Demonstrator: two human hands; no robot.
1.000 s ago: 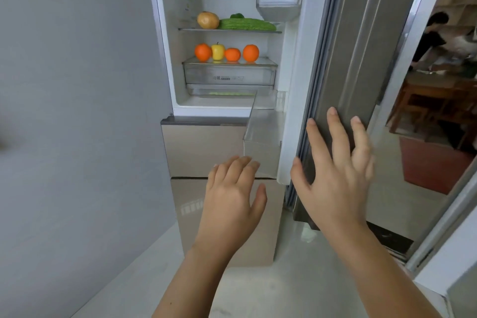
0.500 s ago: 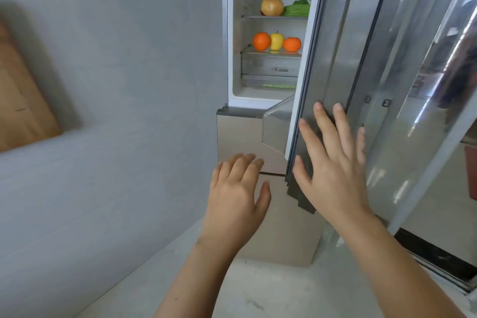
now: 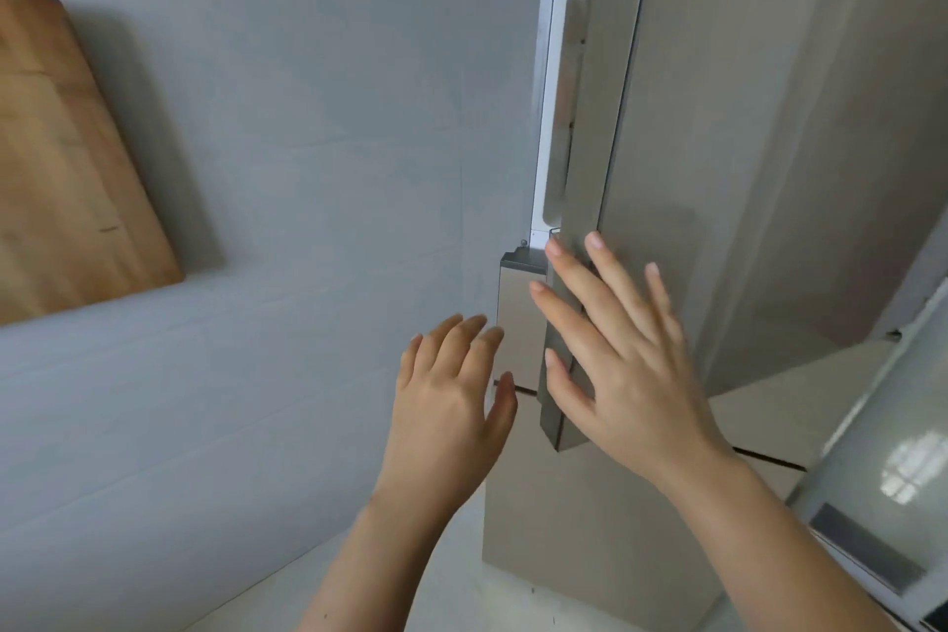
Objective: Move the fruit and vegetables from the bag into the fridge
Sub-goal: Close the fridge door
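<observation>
- A wooden board (image 3: 61, 159) leaned against the grey wall (image 3: 308, 118) at the far left of the view.
- The left hand (image 3: 451, 405) was held in front of the fridge's lower drawer front (image 3: 518, 318), fingers extended and loosely together, palm facing forward, holding nothing. Contact with the drawer front could not be confirmed.
- The fridge (image 3: 564, 529) stood just right of the wall, its beige lower section visible below the door.
- The right hand (image 3: 615, 349) lay flat and spread, empty, against the outer face and lower left edge of the fridge door (image 3: 718, 144).
- The door stood nearly shut; only a narrow white strip of the interior (image 3: 546, 92) showed along its left edge.
- The fruit and vegetables were not visible; the door covered the compartment. The bag was out of frame.
- A glazed panel (image 3: 882, 452) with a reflection occupied the lower right.
</observation>
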